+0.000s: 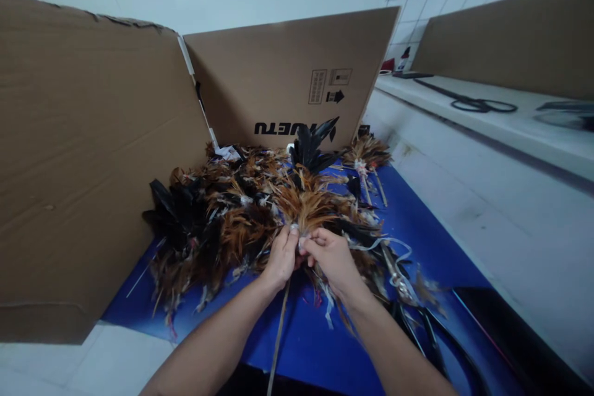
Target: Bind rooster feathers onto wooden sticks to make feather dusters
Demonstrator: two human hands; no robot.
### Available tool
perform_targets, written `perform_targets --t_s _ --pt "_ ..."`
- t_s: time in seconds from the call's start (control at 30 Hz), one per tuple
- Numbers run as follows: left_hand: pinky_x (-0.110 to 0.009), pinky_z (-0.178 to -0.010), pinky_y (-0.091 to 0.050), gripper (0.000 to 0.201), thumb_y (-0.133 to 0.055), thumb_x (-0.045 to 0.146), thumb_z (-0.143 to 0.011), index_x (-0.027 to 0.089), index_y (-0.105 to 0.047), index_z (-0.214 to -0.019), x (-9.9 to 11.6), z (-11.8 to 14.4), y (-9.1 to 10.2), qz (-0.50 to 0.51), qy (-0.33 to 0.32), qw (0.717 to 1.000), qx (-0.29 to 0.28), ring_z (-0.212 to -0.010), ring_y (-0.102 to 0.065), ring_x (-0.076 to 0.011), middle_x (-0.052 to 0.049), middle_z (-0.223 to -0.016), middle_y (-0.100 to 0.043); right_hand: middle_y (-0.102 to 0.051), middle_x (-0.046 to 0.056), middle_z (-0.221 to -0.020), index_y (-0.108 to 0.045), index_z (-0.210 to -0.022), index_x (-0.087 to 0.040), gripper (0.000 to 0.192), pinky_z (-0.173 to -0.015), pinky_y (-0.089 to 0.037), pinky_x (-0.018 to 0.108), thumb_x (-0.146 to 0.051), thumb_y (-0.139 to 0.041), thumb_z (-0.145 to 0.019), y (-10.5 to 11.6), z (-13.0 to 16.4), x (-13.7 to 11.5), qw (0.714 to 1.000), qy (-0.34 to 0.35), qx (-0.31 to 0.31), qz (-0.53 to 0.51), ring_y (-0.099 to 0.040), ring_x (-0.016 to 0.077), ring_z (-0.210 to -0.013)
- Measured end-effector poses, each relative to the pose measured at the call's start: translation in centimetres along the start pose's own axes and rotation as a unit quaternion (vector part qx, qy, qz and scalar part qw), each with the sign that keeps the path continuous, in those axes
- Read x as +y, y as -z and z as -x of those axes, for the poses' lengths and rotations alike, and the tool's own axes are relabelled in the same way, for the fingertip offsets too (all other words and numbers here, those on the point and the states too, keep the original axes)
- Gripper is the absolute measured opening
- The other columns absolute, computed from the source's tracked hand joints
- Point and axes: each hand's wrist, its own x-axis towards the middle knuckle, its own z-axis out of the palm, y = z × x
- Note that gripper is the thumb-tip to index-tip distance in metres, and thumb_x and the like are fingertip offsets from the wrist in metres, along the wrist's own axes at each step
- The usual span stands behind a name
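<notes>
Between my hands is a feather duster (306,204) of brown feathers with tall black ones at its far end. Its thin stick (278,337) runs down toward me. My left hand (281,257) is closed around the base of the feathers, at a whitish binding. My right hand (331,260) pinches at the same spot, its fingertips on the binding. A pale strip (390,241) curls out to the right of my right hand. Bundles of loose brown and black feathers (245,229) lie around and beyond the hands. What sits inside the fingertips is partly hidden.
Scissors (403,291) with black handles lie on the blue table (334,352) at right, near a dark flat object (505,322). Cardboard panels (288,74) stand behind and at left. More scissors (482,104) rest on the white ledge (533,117). Another feather bundle (366,151) lies at the back.
</notes>
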Motion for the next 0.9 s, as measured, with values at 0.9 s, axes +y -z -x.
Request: perform_targets --t_s 0.9 --pt "-0.017 -0.036 -0.021 0.04 -0.048 0.058 -0.08 0.019 -0.042 -0.075 1.2 0.4 -0.3 0.034 -0.023 0.999 -0.031 -0.041 -0.033 -0.0036 0.005 -0.062 -0.04 -0.068 0.003 -0.075 -0.065 -0.088 -0.021 0.019 -0.052 -0.048 0.026 -0.031 -0.055 -0.075 7.5 1.1 -3.0 0.966 0.087 0.014 0.243 -0.065 0.0178 -0.064"
